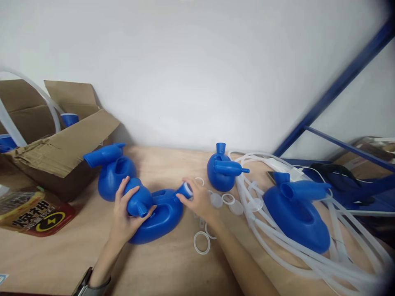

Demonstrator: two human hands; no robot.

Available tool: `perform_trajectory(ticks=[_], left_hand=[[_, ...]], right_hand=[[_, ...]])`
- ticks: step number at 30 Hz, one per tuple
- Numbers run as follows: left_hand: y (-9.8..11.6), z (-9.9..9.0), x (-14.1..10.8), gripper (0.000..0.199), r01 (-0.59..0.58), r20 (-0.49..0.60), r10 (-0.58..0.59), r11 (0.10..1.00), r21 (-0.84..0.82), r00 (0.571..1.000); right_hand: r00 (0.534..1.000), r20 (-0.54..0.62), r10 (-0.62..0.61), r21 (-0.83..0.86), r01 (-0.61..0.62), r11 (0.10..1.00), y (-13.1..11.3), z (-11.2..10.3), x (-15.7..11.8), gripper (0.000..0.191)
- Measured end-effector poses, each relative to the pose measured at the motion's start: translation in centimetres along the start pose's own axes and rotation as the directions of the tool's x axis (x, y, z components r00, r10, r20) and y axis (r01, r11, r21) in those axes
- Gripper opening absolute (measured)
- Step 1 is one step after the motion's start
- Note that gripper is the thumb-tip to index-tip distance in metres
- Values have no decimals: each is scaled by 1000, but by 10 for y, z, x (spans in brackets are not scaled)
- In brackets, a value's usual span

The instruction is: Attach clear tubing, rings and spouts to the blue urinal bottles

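A blue plastic urinal bottle (166, 224) lies on the wooden table before me. My left hand (126, 207) is wrapped around its rounded blue spout piece (140, 198), which has a narrow tip pointing towards me. At the bottle's other end, my right hand (197, 199) pinches the short flared neck (184, 190) between thumb and fingers. A white ring shows at that neck's mouth; whether it is fully seated I cannot tell. Loose clear plastic rings (201, 242) and translucent discs (216, 200) lie beside and partly under my right hand.
More blue urinal bottles stand at the left (111, 183), back (220, 172) and right (296, 218). Coiled clear tubing (277, 242) spreads over the right side. A cardboard box (61, 152) and a labelled plastic jar (37, 213) sit at left. A blue metal frame (336, 86) rises at right.
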State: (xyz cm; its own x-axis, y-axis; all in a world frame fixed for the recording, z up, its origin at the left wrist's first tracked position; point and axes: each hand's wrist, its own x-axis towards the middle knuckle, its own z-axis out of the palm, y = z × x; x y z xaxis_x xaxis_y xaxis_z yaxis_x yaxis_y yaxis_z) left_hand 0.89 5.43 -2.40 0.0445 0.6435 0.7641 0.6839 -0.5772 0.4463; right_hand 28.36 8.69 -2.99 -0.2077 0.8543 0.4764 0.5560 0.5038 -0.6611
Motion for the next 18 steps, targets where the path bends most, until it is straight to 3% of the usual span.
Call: perform_trajectory(ticks=[8, 12, 18], left_hand=[[1, 4, 0, 64, -75, 39, 76, 996, -40, 996], [2, 5, 1, 65, -70, 87, 74, 996, -55, 993], [4, 6, 0, 66, -88, 60, 91, 995, -36, 994]], right_hand=[[996, -90, -9, 235, 30, 972, 5, 21, -3, 58], [995, -92, 48, 230, -26, 973, 4, 27, -3, 60], [991, -117, 59, 242, -29, 970, 2, 29, -3, 55]])
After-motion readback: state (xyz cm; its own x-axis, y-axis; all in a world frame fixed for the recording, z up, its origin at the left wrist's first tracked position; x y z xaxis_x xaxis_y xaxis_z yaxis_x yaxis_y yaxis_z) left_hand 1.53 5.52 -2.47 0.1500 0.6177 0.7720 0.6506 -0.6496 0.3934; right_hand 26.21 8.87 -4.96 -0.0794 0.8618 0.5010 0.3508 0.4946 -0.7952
